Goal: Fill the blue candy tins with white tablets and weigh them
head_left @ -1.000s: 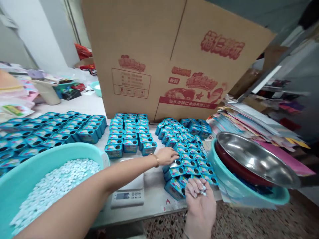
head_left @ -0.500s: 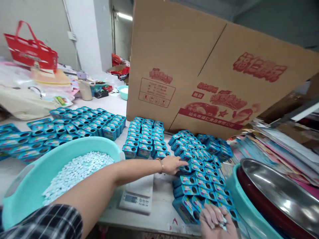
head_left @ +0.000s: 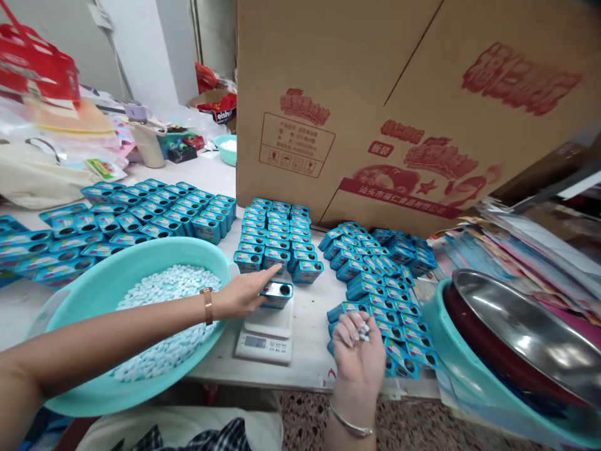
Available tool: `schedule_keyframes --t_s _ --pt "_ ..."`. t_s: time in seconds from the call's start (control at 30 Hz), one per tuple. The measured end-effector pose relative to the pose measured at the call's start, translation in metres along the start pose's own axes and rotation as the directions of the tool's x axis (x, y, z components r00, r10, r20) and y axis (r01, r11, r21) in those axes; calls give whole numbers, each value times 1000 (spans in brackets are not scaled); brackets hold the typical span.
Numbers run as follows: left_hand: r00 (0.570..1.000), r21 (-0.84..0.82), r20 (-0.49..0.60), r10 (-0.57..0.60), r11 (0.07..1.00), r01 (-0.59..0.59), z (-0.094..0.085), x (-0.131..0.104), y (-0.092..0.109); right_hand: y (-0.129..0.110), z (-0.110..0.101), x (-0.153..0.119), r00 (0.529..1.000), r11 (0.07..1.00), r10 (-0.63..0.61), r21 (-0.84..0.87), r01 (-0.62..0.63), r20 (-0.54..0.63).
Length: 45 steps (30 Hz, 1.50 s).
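Observation:
My left hand (head_left: 241,294) is closed on a small blue box (head_left: 283,295) with a dark round hole in its top. That box is over the platform of a white digital scale (head_left: 265,344); whether it rests there I cannot tell. My right hand (head_left: 357,360) is turned palm up with curled fingers, holding a few pale candies (head_left: 364,332). It hovers at the front of a group of blue boxes (head_left: 375,285). Left of the scale, a turquoise basin (head_left: 56,341) contains many pale blue candies (head_left: 173,288), partly hidden by my left forearm.
More blue boxes (head_left: 270,238) stand in rows behind the scale, and others (head_left: 159,203) at the left. A large cardboard carton (head_left: 347,94) rises behind them. At right, a metal bowl (head_left: 526,338) is stacked in basins beside piled printed sheets (head_left: 507,250).
My left hand has moved left from the right-hand group of boxes to the scale, bringing a blue box. My right hand, with candies, has shifted left and up in view. The camera view has tilted down.

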<state>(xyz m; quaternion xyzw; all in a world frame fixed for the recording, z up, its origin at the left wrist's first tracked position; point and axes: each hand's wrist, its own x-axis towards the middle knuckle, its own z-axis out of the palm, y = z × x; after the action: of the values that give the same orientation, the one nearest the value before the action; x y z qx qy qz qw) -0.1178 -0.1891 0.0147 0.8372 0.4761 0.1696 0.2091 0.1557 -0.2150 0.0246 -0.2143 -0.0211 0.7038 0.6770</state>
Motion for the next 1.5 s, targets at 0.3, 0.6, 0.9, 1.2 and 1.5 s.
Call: schedule_keyframes --t_s 0.3,0.6,0.9,1.2,1.5 --pt "951 -95 -303 -54 995 26 -33 -49 -21 48 27 17 993 991 24 -128 -40 -118" --pt "957 -83 -289 -34 996 11 -60 -61 -12 66 52 39 998 986 49 -162 -43 36" --pt "969 -133 -222 108 981 -140 -40 -25 -5 74 64 48 998 977 12 -211 1 62" --pt "989 -122 -124 85 987 -100 -11 14 -1 94 69 50 987 923 -144 -350 158 66" --pt "998 -189 -60 25 981 -36 12 35 4 105 67 51 965 857 -241 -444 262 104"
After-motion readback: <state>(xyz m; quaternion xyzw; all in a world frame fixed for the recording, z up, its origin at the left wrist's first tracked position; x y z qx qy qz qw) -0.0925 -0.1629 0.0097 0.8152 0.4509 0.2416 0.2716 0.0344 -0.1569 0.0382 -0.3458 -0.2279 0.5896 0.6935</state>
